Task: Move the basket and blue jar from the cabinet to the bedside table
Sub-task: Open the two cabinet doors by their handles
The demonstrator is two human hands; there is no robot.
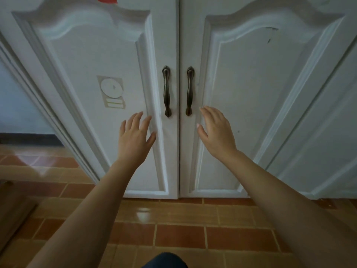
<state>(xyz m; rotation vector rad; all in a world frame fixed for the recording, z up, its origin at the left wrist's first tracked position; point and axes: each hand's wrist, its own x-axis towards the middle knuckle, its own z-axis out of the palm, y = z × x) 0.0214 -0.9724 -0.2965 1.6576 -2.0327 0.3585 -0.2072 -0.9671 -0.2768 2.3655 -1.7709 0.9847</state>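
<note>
Head view, downward, near cabinet (177,93)

Two white arched-panel cabinet doors (92,93) (257,97) standing shut, two dark bronze metal pull handles (167,91) (190,91) hanging side by side, two bare hands (135,140) (217,132) reaching forward, one pale round-marked sticker (112,91) showing

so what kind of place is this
Probably a room in a home, maybe a bedroom: a tall white cabinet with closed panelled double doors, bronze pull handles, and a glossy terracotta tile floor. Both hands reach toward the doors.
</note>
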